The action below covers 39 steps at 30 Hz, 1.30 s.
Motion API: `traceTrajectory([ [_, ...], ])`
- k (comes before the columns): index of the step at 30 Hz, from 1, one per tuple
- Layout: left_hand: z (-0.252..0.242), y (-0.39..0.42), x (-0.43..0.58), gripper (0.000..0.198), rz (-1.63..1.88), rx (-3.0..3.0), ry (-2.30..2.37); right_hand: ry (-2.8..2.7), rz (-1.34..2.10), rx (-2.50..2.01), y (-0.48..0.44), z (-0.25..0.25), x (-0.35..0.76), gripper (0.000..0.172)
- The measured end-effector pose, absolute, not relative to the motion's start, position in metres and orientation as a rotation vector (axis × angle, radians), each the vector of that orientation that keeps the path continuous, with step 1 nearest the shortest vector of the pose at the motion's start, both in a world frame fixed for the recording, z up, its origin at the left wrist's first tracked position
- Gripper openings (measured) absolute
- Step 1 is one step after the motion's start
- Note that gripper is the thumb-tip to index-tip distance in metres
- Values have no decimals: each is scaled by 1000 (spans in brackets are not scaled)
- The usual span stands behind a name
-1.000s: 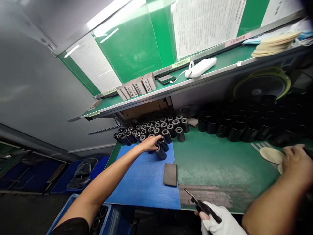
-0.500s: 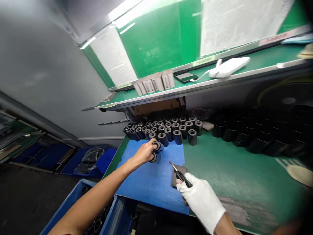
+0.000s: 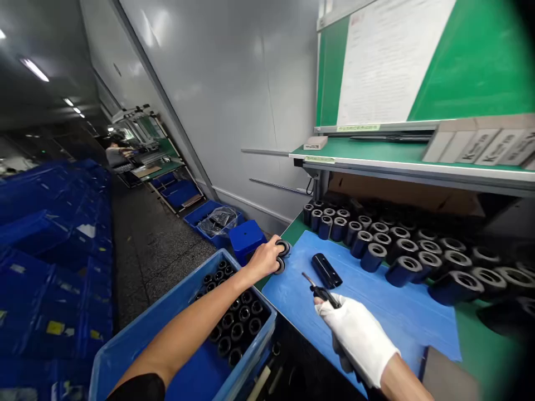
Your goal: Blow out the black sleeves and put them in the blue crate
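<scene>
My bare left hand grips two black cylindrical sleeves, their ring-shaped ends facing me, at the left edge of the green workbench. In my white-gloved right hand is a black-handled tool with a thin metal tip pointing up and left. Just beyond that tip, a black sleeve lies on its side on the blue sheet. Rows of upright black sleeves stand behind the sheet. The gloved fingers are partly hidden beneath the hand.
Below my left arm, a blue crate holds several sleeves stood on end. Smaller blue bins are on the floor beyond. A shelf with small boxes overhangs the bench. A grey block lies at lower right.
The view has swung left. My left hand has carried the two sleeves from near the standing rows to the bench's left edge. A sleeve now shows lying on the sheet.
</scene>
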<state>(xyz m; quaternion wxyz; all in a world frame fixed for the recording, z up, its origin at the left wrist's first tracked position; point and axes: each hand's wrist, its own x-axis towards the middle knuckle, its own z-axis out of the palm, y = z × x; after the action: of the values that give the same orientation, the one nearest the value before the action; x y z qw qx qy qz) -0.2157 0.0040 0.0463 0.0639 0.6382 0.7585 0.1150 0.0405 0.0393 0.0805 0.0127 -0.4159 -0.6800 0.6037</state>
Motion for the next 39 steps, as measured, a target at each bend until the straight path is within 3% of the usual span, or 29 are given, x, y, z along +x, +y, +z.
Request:
traceTrajectory([
  [3,13,-1,-244,35,446,1827,2311,-1867,2086,-1308,40,54,16,35],
  [7,-19,-6,-270,36,644,1673,2387,-1619,2392,-944,54,10,-16,49],
  [15,-30,-17,-284,33,785,1572,2368,-1642,2355,-956,76,-46,-65,61],
  [21,-23,-36,-292,39,845,1532,2406,-1542,2232,-1148,112,-22,-43,46],
  [29,-14,-29,-296,40,711,1508,2510,-1676,2381,-909,118,-6,-28,57],
  [34,-15,-22,-296,41,630,1606,2515,-1760,2364,-1042,86,1,-41,60],
  [39,-20,-17,-291,39,470,1759,2494,-1887,2194,-1263,48,15,-73,42],
])
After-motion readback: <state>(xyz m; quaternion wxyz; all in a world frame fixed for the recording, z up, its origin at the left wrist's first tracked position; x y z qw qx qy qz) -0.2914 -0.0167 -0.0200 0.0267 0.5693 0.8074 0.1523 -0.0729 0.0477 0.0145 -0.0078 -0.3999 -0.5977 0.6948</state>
